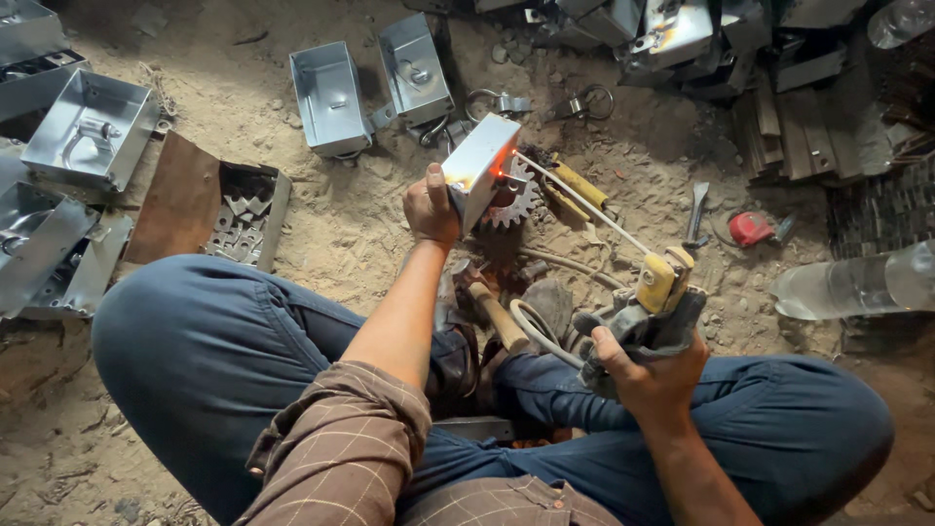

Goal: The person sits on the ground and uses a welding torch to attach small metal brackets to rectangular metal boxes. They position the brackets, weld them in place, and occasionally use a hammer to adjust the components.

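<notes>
My left hand [430,207] grips a small grey metal box [479,164], holding it tilted on edge over a toothed gear [516,200] on the sandy ground. My right hand [651,375] is closed on a welding electrode holder [659,297] with a yellow jaw, wrapped in dark cloth. A thin white electrode rod [584,203] runs from the holder up to the box's side, where a small orange glow [499,173] shows at the contact point. A hammer with a wooden handle [495,312] lies between my crossed legs.
Several open metal boxes [331,95] lie on the sand at the back and left. A rusty tray of small cut parts [245,216] sits left. At right are a red tape measure [751,229], a clear plastic bottle [857,282] and stacked metal strips [794,131].
</notes>
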